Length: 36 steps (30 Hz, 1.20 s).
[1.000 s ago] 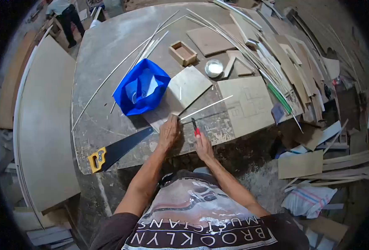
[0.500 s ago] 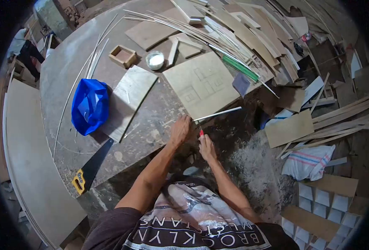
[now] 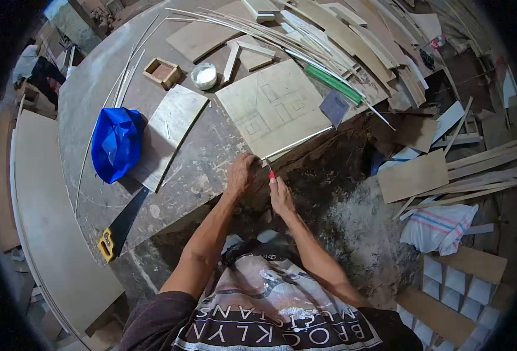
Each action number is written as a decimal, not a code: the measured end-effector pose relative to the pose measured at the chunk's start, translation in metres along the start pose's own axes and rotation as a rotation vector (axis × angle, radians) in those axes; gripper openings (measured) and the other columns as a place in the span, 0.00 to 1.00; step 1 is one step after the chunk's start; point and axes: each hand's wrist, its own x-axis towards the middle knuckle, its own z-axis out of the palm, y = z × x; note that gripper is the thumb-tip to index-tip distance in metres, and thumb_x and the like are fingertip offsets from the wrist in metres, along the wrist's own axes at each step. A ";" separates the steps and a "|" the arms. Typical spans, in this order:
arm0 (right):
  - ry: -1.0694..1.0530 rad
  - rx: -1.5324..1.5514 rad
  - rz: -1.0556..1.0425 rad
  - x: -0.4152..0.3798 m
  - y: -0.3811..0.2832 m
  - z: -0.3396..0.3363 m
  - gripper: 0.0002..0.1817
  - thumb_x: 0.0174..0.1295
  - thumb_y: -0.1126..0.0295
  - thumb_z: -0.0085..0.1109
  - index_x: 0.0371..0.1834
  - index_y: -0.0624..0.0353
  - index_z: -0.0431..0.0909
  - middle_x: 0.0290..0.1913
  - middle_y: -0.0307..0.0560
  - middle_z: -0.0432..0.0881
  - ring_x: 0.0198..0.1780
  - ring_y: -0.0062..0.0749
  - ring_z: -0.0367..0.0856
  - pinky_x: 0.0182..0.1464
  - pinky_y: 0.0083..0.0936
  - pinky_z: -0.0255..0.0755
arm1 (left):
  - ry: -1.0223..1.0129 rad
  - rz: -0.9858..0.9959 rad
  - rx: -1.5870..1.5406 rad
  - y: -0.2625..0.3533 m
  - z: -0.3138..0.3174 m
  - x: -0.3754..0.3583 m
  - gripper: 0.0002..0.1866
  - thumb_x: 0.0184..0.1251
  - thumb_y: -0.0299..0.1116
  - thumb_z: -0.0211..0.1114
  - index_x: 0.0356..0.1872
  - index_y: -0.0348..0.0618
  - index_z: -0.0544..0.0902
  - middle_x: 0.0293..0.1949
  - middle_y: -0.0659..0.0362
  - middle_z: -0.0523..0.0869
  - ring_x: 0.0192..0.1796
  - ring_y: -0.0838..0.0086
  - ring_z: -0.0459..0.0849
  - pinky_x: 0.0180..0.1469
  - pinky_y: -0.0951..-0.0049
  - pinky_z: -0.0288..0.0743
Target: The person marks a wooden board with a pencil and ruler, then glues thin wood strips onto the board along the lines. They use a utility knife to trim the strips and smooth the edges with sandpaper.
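Observation:
My left hand [image 3: 241, 174] is closed on the near end of a thin pale strip [image 3: 298, 143] at the table's front edge. The strip runs up and right along the near edge of a plywood board with pencilled house lines [image 3: 273, 108]. My right hand [image 3: 280, 196] holds a small red-handled knife [image 3: 269, 171], its tip touching the strip just right of my left hand.
On the worn round table [image 3: 206, 169] lie a blue plastic bag [image 3: 116, 143], a plain board [image 3: 169, 133], a handsaw with yellow handle [image 3: 120, 225], a small wooden box [image 3: 162, 72], a white tub [image 3: 204, 75] and several strips and offcuts. Boards and scraps litter the floor at right. A person stands far left.
The view has swung right. My hands and the strip have shifted right along the table edge, beside the pencilled board. The knife now meets the strip.

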 end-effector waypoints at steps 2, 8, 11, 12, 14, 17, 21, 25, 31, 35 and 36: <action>-0.295 -0.009 0.112 0.006 -0.007 -0.009 0.37 0.81 0.46 0.36 0.73 0.73 0.65 0.69 0.77 0.71 0.70 0.70 0.69 0.70 0.50 0.66 | 0.029 0.000 -0.006 -0.003 0.003 0.001 0.12 0.65 0.32 0.69 0.48 0.42 0.86 0.47 0.50 0.85 0.49 0.49 0.84 0.50 0.55 0.79; -0.035 -0.056 -0.106 0.007 0.004 0.000 0.22 0.81 0.53 0.41 0.43 0.64 0.73 0.39 0.74 0.80 0.46 0.77 0.77 0.46 0.61 0.69 | 0.017 -0.001 -0.041 -0.003 -0.001 -0.002 0.12 0.62 0.27 0.68 0.47 0.42 0.87 0.47 0.50 0.86 0.52 0.49 0.83 0.53 0.55 0.78; -0.154 -0.076 -0.081 0.006 -0.016 -0.015 0.22 0.81 0.53 0.41 0.44 0.65 0.72 0.40 0.74 0.80 0.47 0.76 0.77 0.45 0.61 0.69 | 0.043 0.030 0.003 -0.003 0.001 0.000 0.11 0.62 0.30 0.67 0.45 0.45 0.88 0.43 0.52 0.86 0.50 0.51 0.84 0.47 0.54 0.79; -0.154 -0.076 -0.086 0.007 -0.016 -0.015 0.22 0.81 0.53 0.41 0.44 0.65 0.72 0.40 0.74 0.80 0.47 0.76 0.77 0.45 0.61 0.69 | 0.048 0.030 0.004 -0.007 0.003 -0.001 0.11 0.62 0.30 0.67 0.45 0.45 0.88 0.43 0.52 0.86 0.50 0.51 0.84 0.47 0.54 0.79; -0.137 -0.079 -0.113 0.007 -0.017 -0.014 0.22 0.81 0.54 0.41 0.43 0.64 0.72 0.39 0.74 0.80 0.46 0.77 0.77 0.45 0.62 0.69 | 0.039 0.069 0.011 -0.011 0.003 0.001 0.12 0.61 0.29 0.67 0.45 0.44 0.88 0.44 0.52 0.86 0.49 0.51 0.84 0.46 0.53 0.79; -0.114 -0.074 -0.121 0.007 -0.016 -0.013 0.21 0.81 0.54 0.41 0.43 0.64 0.71 0.38 0.74 0.80 0.45 0.77 0.77 0.44 0.62 0.68 | 0.037 0.057 0.015 -0.010 0.004 0.002 0.13 0.59 0.27 0.66 0.46 0.45 0.89 0.45 0.52 0.86 0.49 0.51 0.84 0.46 0.53 0.80; -0.154 -0.064 -0.155 0.006 -0.018 -0.017 0.21 0.81 0.54 0.41 0.42 0.64 0.71 0.38 0.74 0.80 0.44 0.78 0.76 0.44 0.62 0.68 | 0.078 0.046 0.013 -0.002 0.001 0.001 0.13 0.60 0.27 0.65 0.45 0.45 0.89 0.44 0.52 0.87 0.50 0.51 0.84 0.46 0.53 0.80; -0.128 -0.048 -0.134 0.007 -0.020 -0.014 0.21 0.81 0.55 0.42 0.41 0.64 0.71 0.38 0.75 0.79 0.44 0.79 0.76 0.44 0.62 0.68 | 0.040 0.033 0.045 -0.002 -0.001 0.004 0.11 0.63 0.30 0.65 0.44 0.45 0.89 0.44 0.53 0.87 0.50 0.52 0.85 0.45 0.52 0.80; -0.112 -0.047 -0.126 0.007 -0.017 -0.011 0.21 0.81 0.55 0.42 0.43 0.65 0.72 0.38 0.75 0.80 0.45 0.79 0.76 0.44 0.61 0.68 | -0.037 -0.044 0.071 0.007 -0.007 0.003 0.14 0.61 0.29 0.66 0.47 0.45 0.89 0.45 0.53 0.87 0.51 0.52 0.84 0.49 0.53 0.80; -0.114 -0.026 -0.138 0.008 -0.015 -0.010 0.21 0.81 0.54 0.44 0.44 0.64 0.73 0.39 0.75 0.80 0.45 0.77 0.77 0.45 0.63 0.68 | -0.012 0.024 0.071 0.003 -0.005 0.004 0.15 0.61 0.32 0.68 0.49 0.49 0.90 0.47 0.55 0.88 0.53 0.54 0.85 0.48 0.55 0.82; -0.113 -0.025 -0.139 0.009 -0.014 -0.009 0.21 0.81 0.54 0.44 0.44 0.64 0.73 0.39 0.75 0.80 0.45 0.77 0.77 0.45 0.63 0.68 | -0.011 0.025 0.072 0.001 -0.004 0.005 0.15 0.61 0.32 0.68 0.49 0.49 0.90 0.47 0.55 0.88 0.53 0.54 0.85 0.48 0.55 0.82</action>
